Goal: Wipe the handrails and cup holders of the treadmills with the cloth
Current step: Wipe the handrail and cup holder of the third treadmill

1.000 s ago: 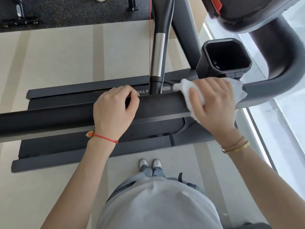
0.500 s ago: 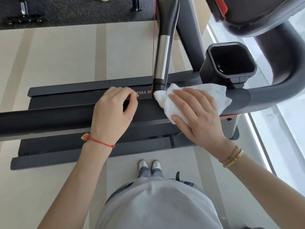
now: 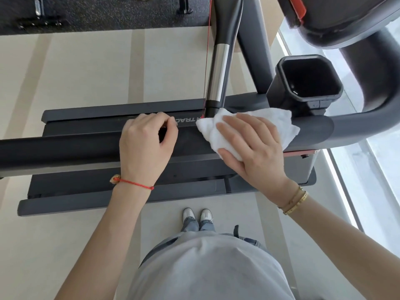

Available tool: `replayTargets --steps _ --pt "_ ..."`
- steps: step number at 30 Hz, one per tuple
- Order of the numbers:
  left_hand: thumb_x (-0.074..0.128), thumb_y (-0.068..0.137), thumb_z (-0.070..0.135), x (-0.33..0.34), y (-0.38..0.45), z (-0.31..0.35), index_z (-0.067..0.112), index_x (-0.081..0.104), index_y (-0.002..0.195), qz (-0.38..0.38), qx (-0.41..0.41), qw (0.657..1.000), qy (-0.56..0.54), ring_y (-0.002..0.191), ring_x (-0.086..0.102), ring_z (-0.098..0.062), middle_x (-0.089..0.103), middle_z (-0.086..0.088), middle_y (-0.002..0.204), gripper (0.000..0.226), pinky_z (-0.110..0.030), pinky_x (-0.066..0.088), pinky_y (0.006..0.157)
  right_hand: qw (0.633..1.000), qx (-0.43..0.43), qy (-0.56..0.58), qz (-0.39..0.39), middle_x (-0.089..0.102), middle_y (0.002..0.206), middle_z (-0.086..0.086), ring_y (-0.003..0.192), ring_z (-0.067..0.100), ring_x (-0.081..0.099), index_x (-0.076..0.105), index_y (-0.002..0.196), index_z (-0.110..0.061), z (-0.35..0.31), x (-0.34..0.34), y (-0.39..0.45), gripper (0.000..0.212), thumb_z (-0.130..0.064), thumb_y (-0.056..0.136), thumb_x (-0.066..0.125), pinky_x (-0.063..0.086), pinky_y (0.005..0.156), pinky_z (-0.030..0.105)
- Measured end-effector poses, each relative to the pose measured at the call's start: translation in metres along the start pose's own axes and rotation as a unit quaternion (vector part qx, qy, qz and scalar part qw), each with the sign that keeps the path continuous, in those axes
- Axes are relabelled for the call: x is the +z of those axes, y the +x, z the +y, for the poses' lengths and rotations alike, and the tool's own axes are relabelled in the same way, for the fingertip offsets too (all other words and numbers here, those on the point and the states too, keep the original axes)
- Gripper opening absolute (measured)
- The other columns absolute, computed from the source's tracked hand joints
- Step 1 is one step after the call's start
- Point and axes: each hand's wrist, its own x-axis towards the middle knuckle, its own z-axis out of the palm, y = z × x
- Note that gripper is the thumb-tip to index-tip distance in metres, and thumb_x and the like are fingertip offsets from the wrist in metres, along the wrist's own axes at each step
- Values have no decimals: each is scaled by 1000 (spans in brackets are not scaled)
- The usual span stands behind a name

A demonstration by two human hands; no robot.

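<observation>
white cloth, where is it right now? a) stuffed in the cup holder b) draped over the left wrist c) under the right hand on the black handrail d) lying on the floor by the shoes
c: the white cloth lies on the black handrail with the right hand spread over it; the cup holder beyond it has no cloth in it.

PLACE: you're in a gym | EVIDENCE: treadmill (image 3: pixel 129 198) deck under you, its handrail (image 3: pixel 65 148), cup holder (image 3: pixel 307 83) at right | FAR: black rubber flooring (image 3: pixel 108 14) with equipment feet
</observation>
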Motion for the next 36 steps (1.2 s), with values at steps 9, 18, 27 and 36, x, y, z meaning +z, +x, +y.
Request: replayTargets --steps 9,18,27,36 --pt "52 96 20 1 -1 1 11 68 78 26 -8 1000 7 62 38 -14 60 0 64 25 -29 36 64 997 60 40 -4 68 103 6 99 29 61 68 108 -9 -14 0 15 32 -31 100 48 45 88 39" --pt "47 97 22 0 0 1 11 69 81 4 3 1000 4 64 52 -25 64 -2 67 29 -40 45 70 985 167 20 28 57 74 2 76 26 52 61 80 -12 -29 7 29 27 -26 97 45 40 75 38" --pt "44 99 25 1 1 -2 13 69 83 -3 17 1000 8 68 55 -24 67 0 72 32 -38 45 72 975 216 -13 39 59 77 1 79 28 55 63 83 -12 40 -19 -6 33 -27 100 39 40 78 38" --pt "45 100 25 0 -2 -6 13 70 87 -18 57 998 11 69 55 -19 68 1 75 30 -35 44 72 993 117 33 4 67 101 2 98 25 58 68 105 -10 -8 -3 7 29 -30 99 47 39 93 36"
